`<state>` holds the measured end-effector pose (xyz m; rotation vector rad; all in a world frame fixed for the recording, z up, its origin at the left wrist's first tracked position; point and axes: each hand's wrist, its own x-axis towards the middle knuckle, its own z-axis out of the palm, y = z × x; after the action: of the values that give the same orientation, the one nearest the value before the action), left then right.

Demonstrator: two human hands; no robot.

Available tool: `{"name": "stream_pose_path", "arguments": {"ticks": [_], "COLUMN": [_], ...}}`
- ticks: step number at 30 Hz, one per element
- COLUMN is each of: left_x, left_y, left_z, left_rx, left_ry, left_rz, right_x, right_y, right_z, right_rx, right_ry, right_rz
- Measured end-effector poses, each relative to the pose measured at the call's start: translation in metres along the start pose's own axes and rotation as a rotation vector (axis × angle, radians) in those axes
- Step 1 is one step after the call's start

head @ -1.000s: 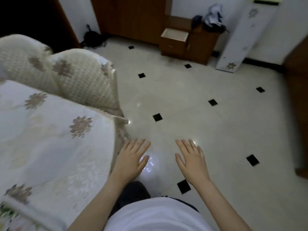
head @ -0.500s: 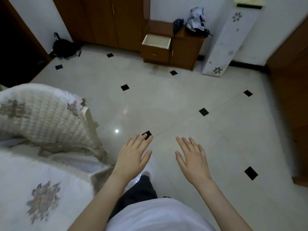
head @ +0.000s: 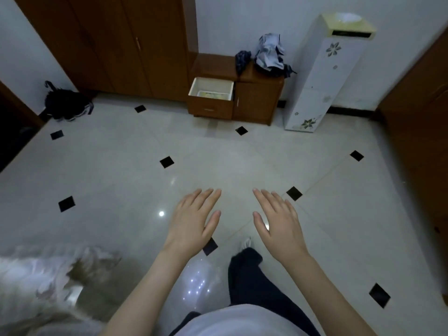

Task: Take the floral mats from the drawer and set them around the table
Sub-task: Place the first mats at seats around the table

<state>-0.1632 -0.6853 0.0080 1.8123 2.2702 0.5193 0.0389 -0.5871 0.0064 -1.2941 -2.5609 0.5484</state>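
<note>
Across the tiled floor, a low wooden cabinet has its top drawer (head: 211,87) pulled open. A pale floral mat (head: 213,94) lies flat inside it, partly hidden by the drawer front. My left hand (head: 194,220) and my right hand (head: 278,219) hover palm-down in front of me over the floor, fingers spread, holding nothing. Both hands are far from the drawer.
A white floor unit (head: 322,76) with flower prints stands right of the cabinet. Clothes (head: 269,55) lie piled on the cabinet top. A black bag (head: 65,107) sits by the left wall. A blurred padded chair (head: 36,287) is at bottom left. Brown wardrobe doors (head: 116,44) line the back.
The view has swung right and forward: the table and padded chairs have slid out to the bottom left, and the cabinet with the open drawer is nearer and more central. Both hands stay open.
</note>
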Motion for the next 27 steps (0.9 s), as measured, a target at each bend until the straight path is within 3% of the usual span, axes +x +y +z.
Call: {"name": "stream_pose_path", "arguments": {"ticks": [5,15,27], "left_x": [0.112,0.314,0.48], "left_y": [-0.007,-0.028,-0.157], "left_z": [0.017,-0.021,-0.01], "left_rx": [0.02,0.087,0.085], "left_ry": [-0.011,0.061,-0.006], "left_rz": [-0.05,-0.128,-0.154], "right_x": [0.116,0.337,0.543], "right_y": [0.049,0.086,0.065], "right_z": [-0.004,-0.048,0.013], "right_rx": [0.012,-0.015,-0.015], "right_ry": [-0.024,-0.045,-0.087], "right_rz": [-0.017,-0.105,-0.081]}}
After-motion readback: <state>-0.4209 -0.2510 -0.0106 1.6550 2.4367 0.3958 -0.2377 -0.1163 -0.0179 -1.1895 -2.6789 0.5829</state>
